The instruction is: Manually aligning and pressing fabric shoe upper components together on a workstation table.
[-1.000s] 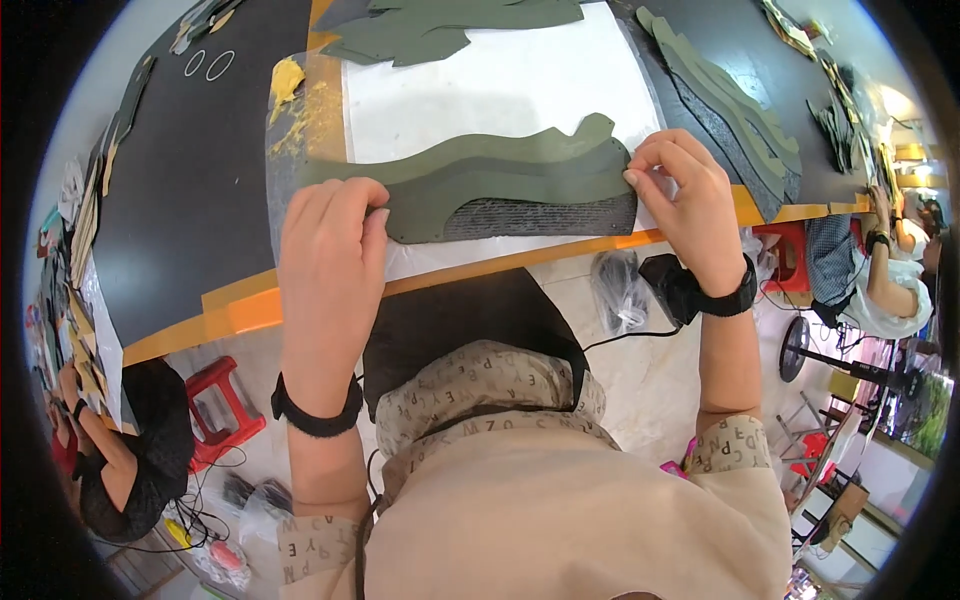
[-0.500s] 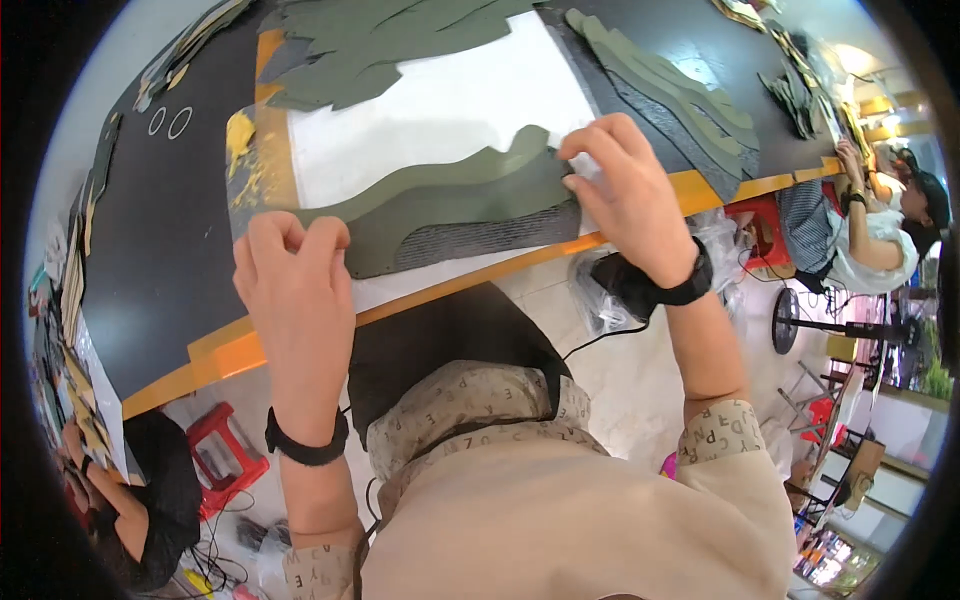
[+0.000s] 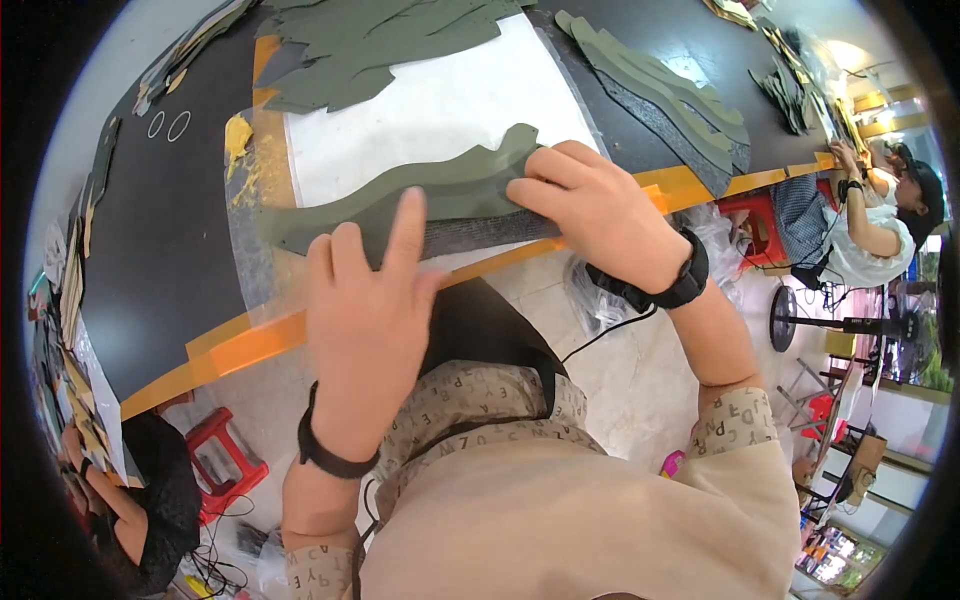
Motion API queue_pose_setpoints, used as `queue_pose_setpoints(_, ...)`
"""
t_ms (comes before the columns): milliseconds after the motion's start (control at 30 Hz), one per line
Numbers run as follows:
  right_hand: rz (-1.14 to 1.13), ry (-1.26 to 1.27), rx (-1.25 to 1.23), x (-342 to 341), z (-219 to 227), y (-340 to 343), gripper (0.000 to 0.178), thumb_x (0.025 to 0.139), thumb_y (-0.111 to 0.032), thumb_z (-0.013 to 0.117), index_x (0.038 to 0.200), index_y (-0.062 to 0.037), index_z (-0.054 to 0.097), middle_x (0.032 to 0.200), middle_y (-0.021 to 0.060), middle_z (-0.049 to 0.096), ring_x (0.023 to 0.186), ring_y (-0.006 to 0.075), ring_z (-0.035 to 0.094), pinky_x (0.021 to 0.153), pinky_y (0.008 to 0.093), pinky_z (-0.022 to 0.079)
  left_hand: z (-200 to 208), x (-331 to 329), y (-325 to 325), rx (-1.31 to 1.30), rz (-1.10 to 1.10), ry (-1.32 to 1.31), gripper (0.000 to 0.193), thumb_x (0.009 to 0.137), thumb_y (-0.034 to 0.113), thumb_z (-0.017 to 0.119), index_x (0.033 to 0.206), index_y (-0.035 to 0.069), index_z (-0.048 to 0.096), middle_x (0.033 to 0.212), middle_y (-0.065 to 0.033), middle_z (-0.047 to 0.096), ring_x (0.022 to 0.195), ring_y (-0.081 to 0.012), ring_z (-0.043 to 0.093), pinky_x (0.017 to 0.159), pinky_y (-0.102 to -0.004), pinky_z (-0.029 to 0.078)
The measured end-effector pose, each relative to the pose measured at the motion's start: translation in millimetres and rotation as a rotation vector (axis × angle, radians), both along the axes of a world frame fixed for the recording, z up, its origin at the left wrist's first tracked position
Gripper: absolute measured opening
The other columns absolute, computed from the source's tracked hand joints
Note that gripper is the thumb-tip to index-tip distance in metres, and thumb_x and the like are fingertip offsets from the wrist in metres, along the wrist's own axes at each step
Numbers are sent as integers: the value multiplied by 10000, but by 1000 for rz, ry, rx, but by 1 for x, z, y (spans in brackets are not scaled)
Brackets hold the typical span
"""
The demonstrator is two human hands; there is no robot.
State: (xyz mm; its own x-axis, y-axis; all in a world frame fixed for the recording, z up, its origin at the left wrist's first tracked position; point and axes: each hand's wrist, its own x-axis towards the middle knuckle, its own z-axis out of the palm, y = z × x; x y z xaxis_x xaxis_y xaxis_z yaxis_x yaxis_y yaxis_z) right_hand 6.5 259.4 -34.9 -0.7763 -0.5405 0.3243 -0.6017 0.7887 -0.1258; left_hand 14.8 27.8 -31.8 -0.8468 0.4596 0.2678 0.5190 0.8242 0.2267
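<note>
Your left hand (image 3: 365,330) lies flat, fingers spread and grasping nothing, with its index fingertip pressing on the wavy olive-green cut piece (image 3: 410,195); your right hand (image 3: 600,215) is curled over the right end of that same piece, fingers bent down onto it, though you cannot tell from this view whether they pinch its edge or only press. The piece lies near the front edge of the counter (image 3: 170,260), partly on a white sheet (image 3: 430,110) and partly over a dark grey mesh-like underlayer (image 3: 480,235) showing just below it, close to the orange strip (image 3: 240,345) that borders the front edge. It appears thin, light and limp, like sheet foam or synthetic leather: it would likely bend under its own weight, so take it at both ends or keep it flat under the palms. Its narrow left tail looks the part most apt to fold. More green pieces (image 3: 380,40) are heaped toward the far edge, and 1 stack of like shapes (image 3: 660,90) lies toward the right edge. 2 small rings (image 3: 168,125) rest near the far left corner.
</note>
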Motion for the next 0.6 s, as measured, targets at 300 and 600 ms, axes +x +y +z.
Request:
queue_pose_setpoints(300, -120, -2, 165, 17, 2, -18, 480, 695, 11, 560, 1150, -139, 583, 876, 80, 443, 822, 242, 479, 706, 318, 465, -10, 13, 6, -27, -34, 4, 550, 756, 346, 682, 1243, 132, 543, 1122, -167, 408, 984, -371, 378, 849, -459, 381)
queue_pose_setpoints(600, -93, 57, 286, 15, -1, -22, 492, 700, -51, 581, 1166, -207, 566, 937, 90, 469, 819, 259, 489, 692, 301, 494, -13, 9, 8, -13, -41, 77, 557, 710, 325, 725, 1189, 104, 545, 1071, -119, 431, 959, -399, 391, 769, -471, 400)
